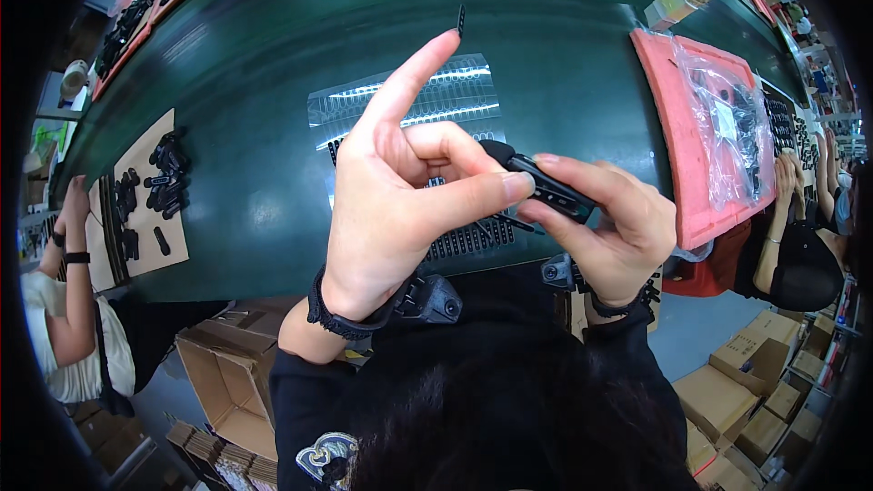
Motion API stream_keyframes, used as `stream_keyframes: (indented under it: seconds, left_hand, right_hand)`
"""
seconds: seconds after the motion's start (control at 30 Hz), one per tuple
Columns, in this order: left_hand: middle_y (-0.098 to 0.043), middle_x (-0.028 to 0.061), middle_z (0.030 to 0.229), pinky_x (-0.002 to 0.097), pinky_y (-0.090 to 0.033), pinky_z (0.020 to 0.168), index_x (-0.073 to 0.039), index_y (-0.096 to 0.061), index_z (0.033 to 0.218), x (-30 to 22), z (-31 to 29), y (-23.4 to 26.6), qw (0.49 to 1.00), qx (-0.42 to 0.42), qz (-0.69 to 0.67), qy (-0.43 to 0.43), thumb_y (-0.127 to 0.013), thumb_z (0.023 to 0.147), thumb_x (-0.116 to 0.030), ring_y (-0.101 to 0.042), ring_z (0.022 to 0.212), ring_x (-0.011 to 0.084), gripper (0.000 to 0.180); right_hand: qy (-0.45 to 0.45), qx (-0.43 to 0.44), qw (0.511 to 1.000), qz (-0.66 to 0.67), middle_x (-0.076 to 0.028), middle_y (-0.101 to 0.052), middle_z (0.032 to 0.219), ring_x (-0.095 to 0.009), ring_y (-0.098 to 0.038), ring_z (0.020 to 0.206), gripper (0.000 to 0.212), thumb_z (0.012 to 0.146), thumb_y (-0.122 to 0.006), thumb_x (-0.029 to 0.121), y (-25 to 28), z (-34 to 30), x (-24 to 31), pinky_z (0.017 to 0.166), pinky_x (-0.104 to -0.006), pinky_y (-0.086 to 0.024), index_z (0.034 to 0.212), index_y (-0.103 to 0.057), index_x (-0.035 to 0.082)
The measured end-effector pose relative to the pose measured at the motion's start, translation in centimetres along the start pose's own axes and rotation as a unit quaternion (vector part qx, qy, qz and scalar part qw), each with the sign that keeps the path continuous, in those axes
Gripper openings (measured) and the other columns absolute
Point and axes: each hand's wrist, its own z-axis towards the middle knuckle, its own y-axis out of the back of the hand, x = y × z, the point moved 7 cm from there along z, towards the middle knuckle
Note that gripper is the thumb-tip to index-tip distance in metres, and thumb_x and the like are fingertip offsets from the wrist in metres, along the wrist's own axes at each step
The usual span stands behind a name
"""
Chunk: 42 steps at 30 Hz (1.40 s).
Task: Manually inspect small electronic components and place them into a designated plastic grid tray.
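A small black elongated device [566, 204] with a rounded dark end is held between both hands above the work surface. My right hand [627, 223] grips its body between thumb and fingers. The thumb and a bent finger of my left hand [386, 186] pinch its other end. My left index finger points away, with a thin black strip [461, 22] with small light marks clinging to its tip. Below my hands lies a clear sheet [405, 102] with rows of slot-shaped outlines, several black strips along its near part. My left hand hides much of it.
On the green table [245, 164], a cardboard sheet [173, 245] at left carries several black parts. At right, a pink foam tray [659, 118] holds a clear plastic bag [727, 127]. Co-workers' hands show at both sides. An open cardboard box [227, 382] stands below the table's edge.
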Motion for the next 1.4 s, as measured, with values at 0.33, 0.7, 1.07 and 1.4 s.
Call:
stream_keyframes:
  seconds: [0.33, 0.7, 1.07, 1.4]
  left_hand:
    - [-0.056, 0.0022, 0.063, 0.0185, -0.046, 0.059, 0.005, -0.024, 0.129, -0.5, -0.3, -0.4, 0.998, 0.019, 0.052, -0.023, -0.059, 0.063, 0.013, -0.055, 0.058, 0.0078, 0.075]
    - [-0.055, 0.0019, 0.062, 0.0169, -0.045, 0.057, 0.005, -0.026, 0.128, -0.5, -0.1, -0.3, 0.994, 0.021, 0.09, -0.055, -0.06, 0.065, 0.012, -0.055, 0.059, 0.0073, 0.072]
    - [-0.056, 0.0014, 0.075, 0.0152, -0.04, 0.058, -0.006, -0.017, 0.133, 3.2, 1.0, 2.6, 0.992, 0.098, 0.083, 0.008, -0.063, 0.074, -0.002, -0.052, 0.066, 0.0039, 0.076]
    - [-0.05, 0.0, 0.069, 0.0168, -0.039, 0.055, -0.009, -0.015, 0.133, 4.3, -0.2, 4.1, 0.996, 0.042, 0.041, -0.066, -0.057, 0.075, 0.003, -0.046, 0.061, 0.0029, 0.073]
  right_hand:
    - [0.038, -0.019, 0.999, -0.022, -0.01, -0.061, 0.069, -0.014, -0.057, 0.058, 0.037, 0.054, -0.074, -0.002, 0.2, 0.2, 0.9, 0.051, -0.0212, -0.042, 0.089, -0.061, -0.002]
    - [0.042, -0.005, 0.997, -0.062, -0.011, -0.06, 0.068, -0.014, -0.057, 0.057, 0.037, 0.055, -0.074, -0.002, -0.2, 0.4, 1.5, 0.05, -0.0218, -0.042, 0.09, -0.061, 0.0]
    - [-0.057, 0.051, 0.996, 0.038, -0.01, -0.059, 0.069, -0.014, -0.058, 0.057, 0.028, 0.062, -0.069, -0.004, -2.5, 0.3, -1.6, 0.052, -0.0214, -0.044, 0.088, -0.06, -0.003]
    - [-0.209, 0.111, 0.962, 0.134, -0.012, -0.06, 0.081, -0.016, -0.061, 0.068, 0.023, 0.074, -0.058, -0.004, -6.2, -1.1, -4.4, 0.06, -0.0221, -0.049, 0.097, -0.056, -0.006]
